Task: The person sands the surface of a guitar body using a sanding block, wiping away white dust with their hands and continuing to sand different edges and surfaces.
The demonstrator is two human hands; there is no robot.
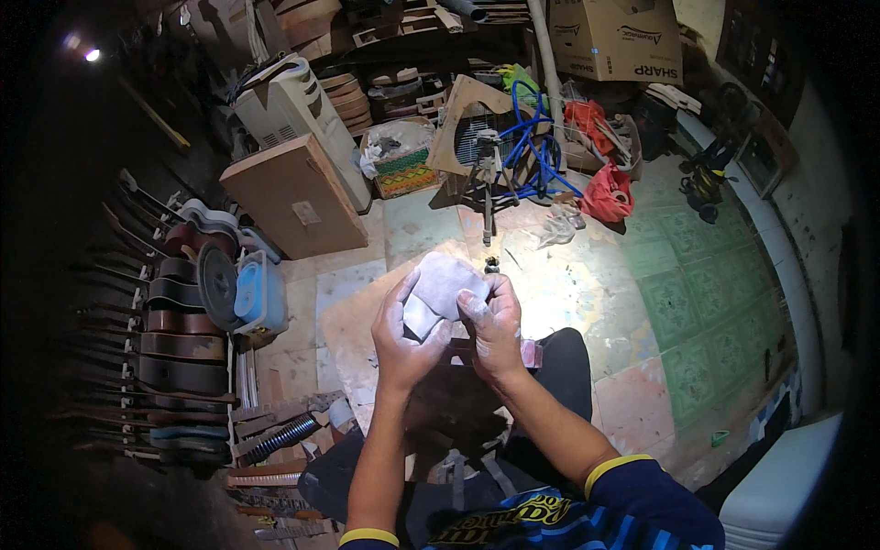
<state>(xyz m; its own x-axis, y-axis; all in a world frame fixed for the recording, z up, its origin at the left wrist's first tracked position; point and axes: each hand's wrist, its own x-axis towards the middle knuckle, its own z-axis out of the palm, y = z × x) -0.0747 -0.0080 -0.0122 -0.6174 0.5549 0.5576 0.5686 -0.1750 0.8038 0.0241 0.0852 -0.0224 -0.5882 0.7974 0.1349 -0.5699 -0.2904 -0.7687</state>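
Observation:
In front of my lap, both hands hold up a folded, pale, dusty sheet (447,282) that looks like sandpaper. My left hand (400,341) grips its left and lower edge, where a folded flap stands out from the rest. My right hand (495,328) pinches the right edge, with its thumb lying on the face of the sheet. White dust coats the fingers of both hands. Below them, a glossy dark reddish object (530,354) shows in part by my knee; my hands and wrists hide most of it, and its kind cannot be made out.
Several guitars (183,346) stand in a row on the left, beside a blue plastic container (261,295). Ahead are a brown board (291,197), a woven basket (403,170), a blue hose (541,151) and a red bag (607,194). A cardboard box (614,41) sits behind.

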